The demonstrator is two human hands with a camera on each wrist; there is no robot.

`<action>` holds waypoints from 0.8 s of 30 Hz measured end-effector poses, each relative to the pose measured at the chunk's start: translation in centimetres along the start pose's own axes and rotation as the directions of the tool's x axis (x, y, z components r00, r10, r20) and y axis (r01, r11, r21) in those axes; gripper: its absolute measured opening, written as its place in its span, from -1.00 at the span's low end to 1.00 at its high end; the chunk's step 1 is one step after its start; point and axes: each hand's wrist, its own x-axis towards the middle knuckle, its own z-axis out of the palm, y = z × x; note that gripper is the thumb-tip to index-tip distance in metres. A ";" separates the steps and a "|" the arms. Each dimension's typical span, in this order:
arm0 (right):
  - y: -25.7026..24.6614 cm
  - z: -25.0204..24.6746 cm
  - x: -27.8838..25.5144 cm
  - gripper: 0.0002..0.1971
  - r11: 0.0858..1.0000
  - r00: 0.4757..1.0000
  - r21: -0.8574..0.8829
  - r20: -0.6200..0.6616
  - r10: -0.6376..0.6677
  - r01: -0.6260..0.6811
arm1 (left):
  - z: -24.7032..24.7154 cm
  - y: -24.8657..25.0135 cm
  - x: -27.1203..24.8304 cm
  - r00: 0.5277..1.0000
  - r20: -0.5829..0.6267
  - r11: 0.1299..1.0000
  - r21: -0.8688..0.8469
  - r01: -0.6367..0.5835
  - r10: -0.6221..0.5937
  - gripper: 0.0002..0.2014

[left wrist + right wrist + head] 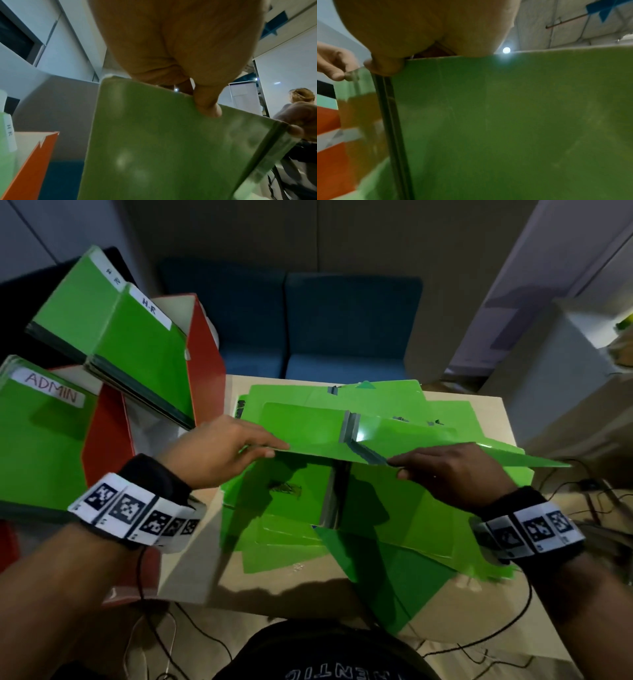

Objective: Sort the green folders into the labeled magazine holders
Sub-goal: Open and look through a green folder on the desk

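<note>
I hold an opened green folder (308, 429) flat above a loose pile of green folders (284, 501) on the table. My left hand (219, 450) pinches its near left edge, thumb under the flap (171, 142). My right hand (445, 470) pinches the near edge just right of the grey spine (351, 429), seen from below with the folder (505, 121). At the left stand red magazine holders (202, 354) with green folders labelled H-R (137, 337) and ADMIN (41, 436).
The pile covers much of a light wooden table (496, 422). A blue sofa (325, 323) stands behind it. Cables (565, 484) trail on the floor to the right. Another person (302, 100) shows far off in the left wrist view.
</note>
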 end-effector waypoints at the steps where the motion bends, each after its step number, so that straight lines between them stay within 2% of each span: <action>1: -0.2 -0.8 0.4 -0.66 1.000 1.000 -0.008 -0.008 -0.010 0.010 | -0.8 0.1 0.1 1.000 -0.024 1.000 0.000 -0.016 0.016 -0.67; 6: -0.8 -3.6 2.0 -0.69 0.997 0.995 -0.038 -0.071 -0.072 0.069 | -3.7 -0.2 1.1 0.991 -0.111 0.997 0.012 -0.072 0.073 -0.75; 9: -0.1 -4.5 2.5 -0.70 0.994 0.990 -0.088 -0.120 -0.080 0.069 | -4.5 -0.8 2.0 0.988 -0.141 0.997 0.048 -0.054 0.060 -0.72; 12: 1.0 -4.6 2.4 -0.67 0.984 0.979 -0.174 -0.203 -0.013 -0.023 | -4.7 -0.9 3.3 0.985 -0.165 0.998 0.063 -0.032 0.042 -0.71; 14: 1.5 -4.1 1.9 -0.62 0.954 0.953 -0.248 -0.288 0.091 -0.166 | -4.5 -1.0 4.1 0.982 -0.176 0.996 0.069 -0.053 0.064 -0.75; 15: 1.5 -3.7 1.6 -0.60 0.914 0.914 -0.274 -0.356 0.194 -0.300 | -4.4 -1.1 4.4 0.980 -0.185 0.996 0.072 -0.060 0.072 -0.77; 16: 1.4 -3.2 1.3 -0.58 0.848 0.843 -0.268 -0.434 0.318 -0.458 | -4.2 -1.1 4.7 0.978 -0.192 0.995 0.079 -0.065 0.079 -0.79; 17: 1.2 -2.8 1.0 -0.57 0.771 0.748 -0.215 -0.492 0.445 -0.600 | -4.0 -1.2 5.0 0.977 -0.196 0.994 0.089 -0.069 0.085 -0.82; 19: 0.4 -2.3 0.7 -0.48 0.654 0.567 0.049 -0.454 0.687 -0.755 | -3.6 -1.4 5.2 0.973 -0.205 0.991 0.104 -0.081 0.101 -0.82; 20: -0.1 -2.2 0.9 -0.44 0.612 0.511 0.217 -0.382 0.770 -0.760 | -3.4 -1.6 5.2 0.971 -0.213 0.991 0.104 -0.089 0.110 -0.81; 22: -0.9 -2.2 1.6 -0.40 0.532 0.464 0.445 -0.260 0.847 -0.721 | -3.1 -1.9 5.3 0.970 -0.216 0.991 0.094 -0.094 0.113 -0.78; 24: -1.5 -2.1 2.7 -0.32 0.513 0.454 0.524 -0.249 0.856 -0.679 | -2.9 -2.2 5.4 0.970 -0.219 0.992 0.090 -0.088 0.106 -0.76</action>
